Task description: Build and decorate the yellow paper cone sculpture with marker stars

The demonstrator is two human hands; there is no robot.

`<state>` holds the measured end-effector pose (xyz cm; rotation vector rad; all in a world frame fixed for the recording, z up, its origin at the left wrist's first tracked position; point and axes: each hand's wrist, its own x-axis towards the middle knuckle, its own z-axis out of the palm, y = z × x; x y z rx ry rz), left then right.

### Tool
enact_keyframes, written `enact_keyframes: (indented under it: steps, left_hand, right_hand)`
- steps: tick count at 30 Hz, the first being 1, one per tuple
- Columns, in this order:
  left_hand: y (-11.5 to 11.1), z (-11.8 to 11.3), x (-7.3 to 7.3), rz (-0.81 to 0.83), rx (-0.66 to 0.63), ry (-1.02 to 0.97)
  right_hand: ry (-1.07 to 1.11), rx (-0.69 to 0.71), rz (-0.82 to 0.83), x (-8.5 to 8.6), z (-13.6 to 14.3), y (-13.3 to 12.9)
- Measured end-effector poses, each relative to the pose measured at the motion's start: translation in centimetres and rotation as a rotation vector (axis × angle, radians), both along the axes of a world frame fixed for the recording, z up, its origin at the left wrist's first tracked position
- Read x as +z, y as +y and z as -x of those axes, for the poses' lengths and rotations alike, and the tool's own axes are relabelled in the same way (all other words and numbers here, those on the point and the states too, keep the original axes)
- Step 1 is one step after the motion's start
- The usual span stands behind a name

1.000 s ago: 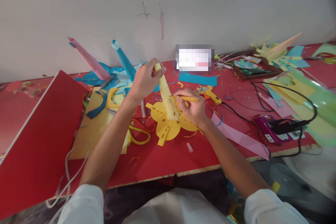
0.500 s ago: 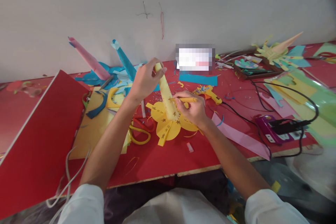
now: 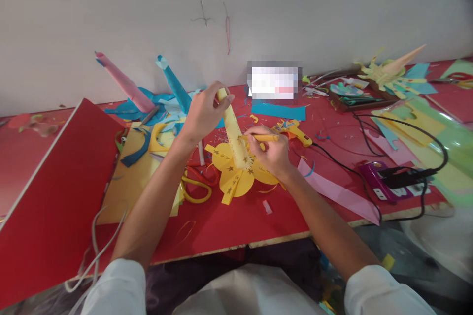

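My left hand (image 3: 207, 112) is closed around the upper end of a pale yellow paper tube (image 3: 234, 133). The tube leans up from the middle of a yellow paper flower (image 3: 238, 184), whose petals bear dark stars and lettering. In my right hand (image 3: 271, 153) is a yellow marker (image 3: 265, 138), its tip at the tube's side, where small dark marks show. Beside the flower, to its left, lie yellow-handled scissors (image 3: 197, 192) and red-handled scissors (image 3: 210, 174). A yellow glue gun (image 3: 297, 133) rests just beyond my right hand.
Pink (image 3: 127, 83) and blue (image 3: 173, 83) paper tubes lean at the back left. A blurred screen (image 3: 275, 82) stands against the wall. A purple power box (image 3: 380, 182) with black cables sits at right. A red board (image 3: 55, 197) rises at left. A pink strip (image 3: 340, 194) reaches the table edge.
The marker tip has shifted very slightly along the tube's side. Both hands keep their hold, and the flower stays in place.
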<state>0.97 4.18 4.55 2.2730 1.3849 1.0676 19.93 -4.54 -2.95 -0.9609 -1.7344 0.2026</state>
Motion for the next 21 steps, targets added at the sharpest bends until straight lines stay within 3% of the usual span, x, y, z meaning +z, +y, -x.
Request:
enact_keyframes:
  steps: [21]
  left_hand:
    - [0.12,-0.03,-0.1,0.015,-0.004,-0.011]
  right_hand:
    - [0.0,0.034,-0.008,-0.26,-0.02,-0.01]
